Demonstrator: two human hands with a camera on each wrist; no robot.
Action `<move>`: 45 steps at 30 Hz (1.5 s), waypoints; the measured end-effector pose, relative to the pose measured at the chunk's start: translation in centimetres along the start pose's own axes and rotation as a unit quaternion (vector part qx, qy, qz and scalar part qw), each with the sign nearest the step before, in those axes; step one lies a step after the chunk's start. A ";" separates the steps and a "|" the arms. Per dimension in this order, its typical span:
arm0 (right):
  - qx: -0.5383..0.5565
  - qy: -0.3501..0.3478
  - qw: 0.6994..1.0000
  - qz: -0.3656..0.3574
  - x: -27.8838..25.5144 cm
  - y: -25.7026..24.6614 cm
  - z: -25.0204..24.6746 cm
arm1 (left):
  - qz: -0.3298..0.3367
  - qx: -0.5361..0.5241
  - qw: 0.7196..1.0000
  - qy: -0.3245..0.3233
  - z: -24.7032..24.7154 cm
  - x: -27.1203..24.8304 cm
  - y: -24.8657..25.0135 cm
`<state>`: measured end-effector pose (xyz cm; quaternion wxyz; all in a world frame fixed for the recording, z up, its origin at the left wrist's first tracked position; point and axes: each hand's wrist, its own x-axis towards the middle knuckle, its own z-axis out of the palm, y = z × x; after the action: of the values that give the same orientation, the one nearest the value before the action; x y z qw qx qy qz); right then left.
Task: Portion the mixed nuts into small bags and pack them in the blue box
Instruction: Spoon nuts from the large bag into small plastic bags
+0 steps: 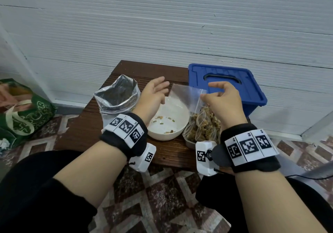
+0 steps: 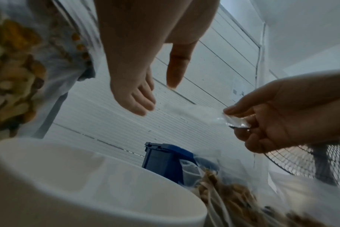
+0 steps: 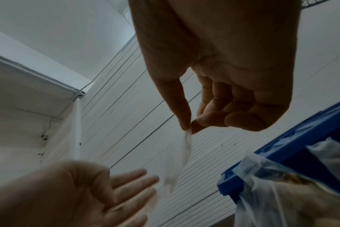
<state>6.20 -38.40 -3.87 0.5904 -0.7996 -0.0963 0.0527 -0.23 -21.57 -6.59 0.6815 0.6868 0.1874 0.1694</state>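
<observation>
Head view looks down over the table (image 1: 86, 130); both wrist views look up, sharing the blue box (image 2: 163, 161).

Bowl (image 1: 166, 122) set at counter (image 1: 84, 130) centre. Foil bag (image 1: 118, 95) stood left of bowl, touching it. Filled small bags (image 1: 203, 126) piled right of bowl. Box (image 1: 227, 86) placed behind pile, at counter's right rear. Shopping bag (image 1: 23, 112) left on floor, well left of counter.
</observation>
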 end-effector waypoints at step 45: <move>0.008 -0.022 0.996 -0.091 -1.0 -2.2 1.3 | 0.284 0.254 0.924 -0.028 -3.1 -1.6 3.9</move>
<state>4.75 -36.82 -2.18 0.5969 -0.7814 -0.1813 0.0166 -2.99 -19.69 -2.65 0.4126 0.8656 0.0018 0.2836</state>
